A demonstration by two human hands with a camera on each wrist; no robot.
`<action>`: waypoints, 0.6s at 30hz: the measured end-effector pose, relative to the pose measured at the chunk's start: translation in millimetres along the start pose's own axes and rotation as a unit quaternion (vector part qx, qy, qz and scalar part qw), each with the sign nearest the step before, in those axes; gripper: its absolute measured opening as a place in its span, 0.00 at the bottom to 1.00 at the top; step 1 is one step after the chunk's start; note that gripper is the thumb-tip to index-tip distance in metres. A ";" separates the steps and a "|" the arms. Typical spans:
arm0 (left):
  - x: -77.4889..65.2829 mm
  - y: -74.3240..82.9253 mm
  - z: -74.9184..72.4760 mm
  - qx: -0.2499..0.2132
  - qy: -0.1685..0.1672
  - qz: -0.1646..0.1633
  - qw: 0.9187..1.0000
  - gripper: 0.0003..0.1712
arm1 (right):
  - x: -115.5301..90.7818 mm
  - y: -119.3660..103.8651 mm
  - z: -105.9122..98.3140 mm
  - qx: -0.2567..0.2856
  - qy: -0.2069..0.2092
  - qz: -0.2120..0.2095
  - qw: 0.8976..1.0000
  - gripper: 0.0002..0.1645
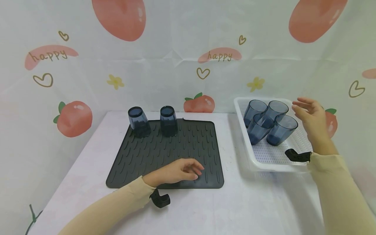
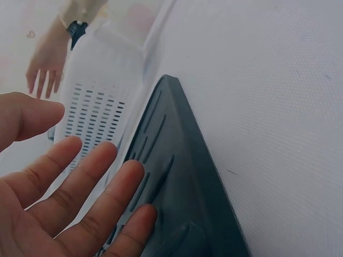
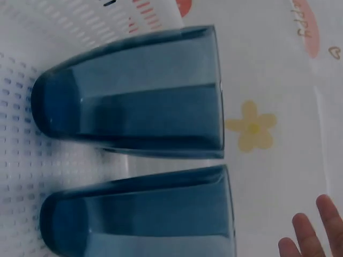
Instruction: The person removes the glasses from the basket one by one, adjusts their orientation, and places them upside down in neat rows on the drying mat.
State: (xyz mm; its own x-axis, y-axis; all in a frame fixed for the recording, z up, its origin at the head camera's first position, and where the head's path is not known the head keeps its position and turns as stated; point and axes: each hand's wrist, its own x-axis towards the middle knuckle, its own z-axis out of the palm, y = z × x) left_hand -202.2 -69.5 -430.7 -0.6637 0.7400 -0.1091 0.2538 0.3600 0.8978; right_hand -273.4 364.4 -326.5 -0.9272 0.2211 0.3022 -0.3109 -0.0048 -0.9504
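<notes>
Over the front part of a black ribbed drying mat (image 1: 173,148), my left hand (image 1: 176,171) hovers with loosely bent fingers and holds nothing. Its fingers (image 2: 94,214) are spread in the left wrist view. My right hand (image 1: 313,122) is raised by the right side of a white perforated basket (image 1: 273,168), just right of several blue glasses standing mouth up inside. It touches none of them. Two of these show large in the right wrist view, the upper glass (image 3: 150,101) and the lower glass (image 3: 144,222). Two more glasses (image 1: 168,122) stand upside down at the mat's back edge.
A white cloth covers the table (image 1: 235,202). Behind it hangs a printed backdrop (image 1: 170,42) with peaches, hearts and flowers. The basket's raised walls surround its glasses. A black wrist mount (image 1: 160,199) juts below the left sleeve, another mount (image 1: 298,156) beside the right one.
</notes>
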 end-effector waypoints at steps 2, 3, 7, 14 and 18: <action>-0.2 -0.4 -0.1 0.000 0.000 -0.001 1.000 0.19 | 1.3 2.0 -4.0 -0.012 0.003 0.016 1.000 0.14; -0.3 -0.7 -0.2 0.001 0.000 -0.001 1.000 0.19 | 2.0 3.2 -6.0 -0.016 0.003 0.023 1.000 0.14; 0.0 -1.5 -0.1 0.000 0.002 -0.001 1.000 0.18 | 6.2 9.3 -14.8 -0.077 -0.002 0.049 0.996 0.13; -0.4 -0.5 0.7 -0.003 0.002 0.000 1.000 0.18 | 14.4 24.3 -30.6 -0.194 -0.036 0.097 0.976 0.15; -0.8 -0.2 0.1 -0.004 0.002 -0.001 1.000 0.18 | 17.1 30.3 -35.8 -0.286 -0.070 0.117 0.949 0.29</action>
State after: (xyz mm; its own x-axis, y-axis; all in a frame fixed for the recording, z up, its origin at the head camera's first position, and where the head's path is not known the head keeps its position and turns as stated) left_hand -201.6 -70.1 -430.8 -0.6664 0.7375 -0.1094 0.2473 0.3570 0.9008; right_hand -291.1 402.9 -352.8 -0.9881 0.1468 0.0470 0.0332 0.5004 -0.8652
